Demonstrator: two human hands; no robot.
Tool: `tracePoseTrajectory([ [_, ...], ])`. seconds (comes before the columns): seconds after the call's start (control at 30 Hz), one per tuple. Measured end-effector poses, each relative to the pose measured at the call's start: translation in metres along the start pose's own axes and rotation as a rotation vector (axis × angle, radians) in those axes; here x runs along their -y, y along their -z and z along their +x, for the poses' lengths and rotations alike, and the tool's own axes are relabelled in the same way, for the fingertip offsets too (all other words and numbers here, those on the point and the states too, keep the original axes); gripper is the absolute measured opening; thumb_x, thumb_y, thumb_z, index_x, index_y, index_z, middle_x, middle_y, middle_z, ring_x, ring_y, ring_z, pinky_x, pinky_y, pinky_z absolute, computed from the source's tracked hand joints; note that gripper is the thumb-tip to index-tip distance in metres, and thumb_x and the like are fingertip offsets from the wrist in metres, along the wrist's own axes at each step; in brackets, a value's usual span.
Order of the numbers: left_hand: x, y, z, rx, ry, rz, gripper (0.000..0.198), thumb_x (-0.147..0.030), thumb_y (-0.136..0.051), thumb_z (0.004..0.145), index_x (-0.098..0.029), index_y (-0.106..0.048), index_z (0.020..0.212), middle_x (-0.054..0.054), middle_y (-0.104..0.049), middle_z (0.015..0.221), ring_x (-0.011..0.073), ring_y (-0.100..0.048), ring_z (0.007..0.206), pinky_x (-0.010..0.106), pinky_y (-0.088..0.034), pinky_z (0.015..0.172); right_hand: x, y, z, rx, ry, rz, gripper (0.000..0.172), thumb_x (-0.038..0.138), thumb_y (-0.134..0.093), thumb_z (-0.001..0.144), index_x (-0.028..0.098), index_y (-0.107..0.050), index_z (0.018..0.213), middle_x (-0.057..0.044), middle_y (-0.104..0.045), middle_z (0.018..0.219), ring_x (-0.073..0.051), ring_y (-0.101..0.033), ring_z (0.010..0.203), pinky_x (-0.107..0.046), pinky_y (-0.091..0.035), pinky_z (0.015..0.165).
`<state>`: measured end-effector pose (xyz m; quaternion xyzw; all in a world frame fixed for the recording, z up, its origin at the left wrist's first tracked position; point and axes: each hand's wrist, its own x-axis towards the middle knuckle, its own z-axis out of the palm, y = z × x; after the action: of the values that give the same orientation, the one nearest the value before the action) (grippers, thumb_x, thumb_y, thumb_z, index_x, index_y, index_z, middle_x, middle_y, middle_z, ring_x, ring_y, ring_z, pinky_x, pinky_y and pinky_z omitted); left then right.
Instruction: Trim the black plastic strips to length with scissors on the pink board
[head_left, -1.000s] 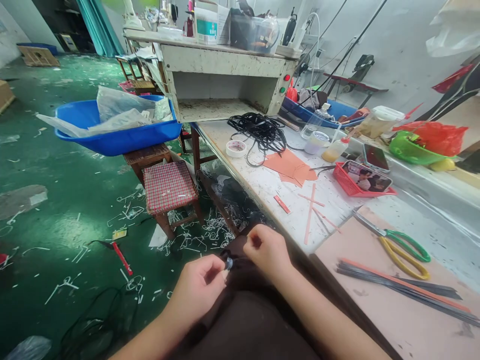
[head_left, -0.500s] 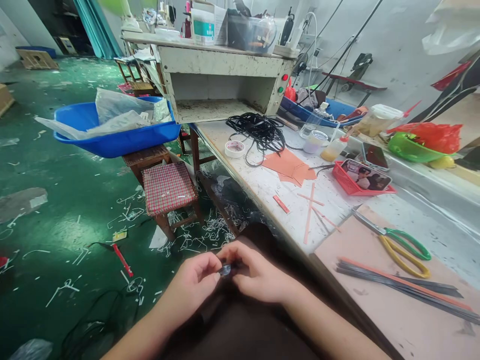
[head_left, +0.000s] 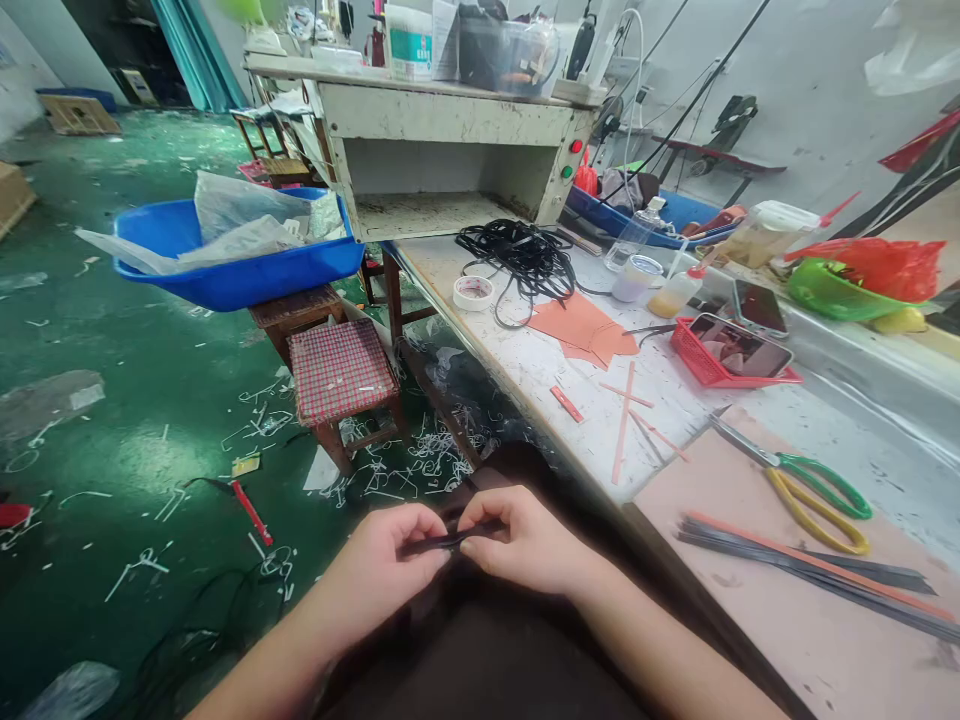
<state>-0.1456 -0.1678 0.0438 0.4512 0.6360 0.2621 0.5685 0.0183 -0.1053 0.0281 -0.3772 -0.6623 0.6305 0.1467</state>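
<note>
Between my two hands runs a thin black strip [head_left: 450,540], held over my dark-clad lap. My left hand [head_left: 394,560] pinches one end between thumb and fingers. Just to its right, my right hand [head_left: 517,545] grips the other end, also with closed fingers. Only a short length of the strip shows; the rest is hidden in the hands or blends into the dark cloth. On the bench to the right lie scissors [head_left: 821,490] with green and yellow handles, beside a bundle of black and orange strips [head_left: 810,570].
A tangle of black cord [head_left: 525,255], a tape roll [head_left: 473,292] and orange pieces [head_left: 589,330] lie on the white bench [head_left: 555,440]. A red basket [head_left: 712,370] holds a phone. Left stand a checked stool [head_left: 341,368] and a blue tub [head_left: 247,277]. Scraps litter the floor.
A small shiny bit showed between my fingers before; now a straight black strip spans both hands. My hands have drawn slightly apart, and the view has shifted slightly.
</note>
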Motion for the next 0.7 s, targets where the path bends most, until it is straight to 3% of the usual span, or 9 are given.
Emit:
tracePoseTrajectory([
  [0.2, 0.003, 0.002, 0.003, -0.005, 0.036, -0.171, 0.017, -0.028, -0.066, 0.059, -0.015, -0.06, 0.068, -0.002, -0.058, 0.065, 0.0132, -0.05, 0.064, 0.024, -0.039, 0.063, 0.003, 0.0, 0.003, 0.034, -0.13, 0.21, 0.017, 0.031, -0.063, 0.058, 0.015, -0.056, 0.061, 0.003, -0.051, 0.058, -0.008, -0.041, 0.05, -0.021, -0.032, 0.049],
  [0.37, 0.007, -0.001, 0.004, -0.02, 0.082, -0.317, 0.02, -0.028, -0.069, 0.054, -0.014, -0.058, 0.063, -0.004, -0.054, 0.057, 0.0092, -0.044, 0.055, 0.021, -0.033, 0.055, -0.002, -0.001, 0.004, 0.067, -0.112, 0.287, 0.027, 0.039, -0.067, 0.057, 0.015, -0.055, 0.061, 0.004, -0.048, 0.054, -0.007, -0.036, 0.049, -0.022, -0.027, 0.048],
  [0.7, 0.009, -0.004, 0.003, 0.048, 0.1, -0.503, 0.028, -0.034, -0.073, 0.054, -0.014, -0.055, 0.06, -0.008, -0.042, 0.047, 0.0049, -0.029, 0.046, 0.018, -0.021, 0.046, -0.008, -0.003, 0.006, 0.075, -0.1, 0.393, 0.028, 0.038, -0.07, 0.057, 0.014, -0.056, 0.061, 0.004, -0.048, 0.053, -0.007, -0.036, 0.05, -0.021, -0.026, 0.049],
])
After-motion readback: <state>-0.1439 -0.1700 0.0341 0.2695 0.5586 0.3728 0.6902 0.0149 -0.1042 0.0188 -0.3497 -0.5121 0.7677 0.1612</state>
